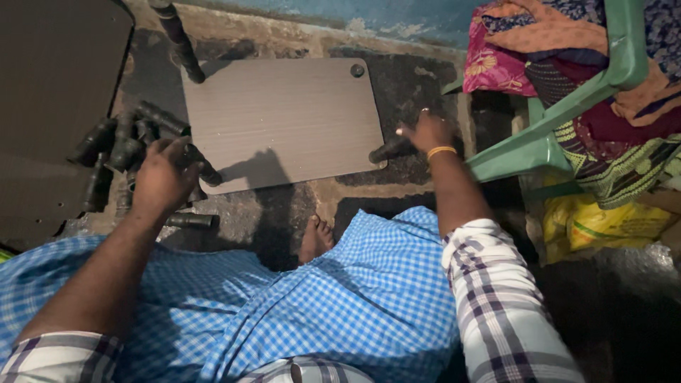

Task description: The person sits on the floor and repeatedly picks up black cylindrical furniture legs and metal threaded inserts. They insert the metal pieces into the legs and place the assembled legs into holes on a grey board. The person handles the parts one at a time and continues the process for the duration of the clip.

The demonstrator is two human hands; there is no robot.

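Note:
A grey rectangular board (284, 120) lies flat on the floor in front of me. My right hand (425, 132) grips a dark cylindrical leg (389, 150) at the board's near right corner. My left hand (162, 177) rests on a pile of several similar dark cylindrical legs (120, 145) to the left of the board, fingers curled over one of them. Another dark leg (179, 39) stands at the board's far left corner. A round hole (357, 70) shows at the far right corner.
A large dark board (50, 106) lies at the left. A green plastic chair (567, 120) piled with colourful cloth (610, 92) stands at the right, a yellow bag (603, 223) below it. My foot (316, 237) and blue checked cloth (340, 305) are below.

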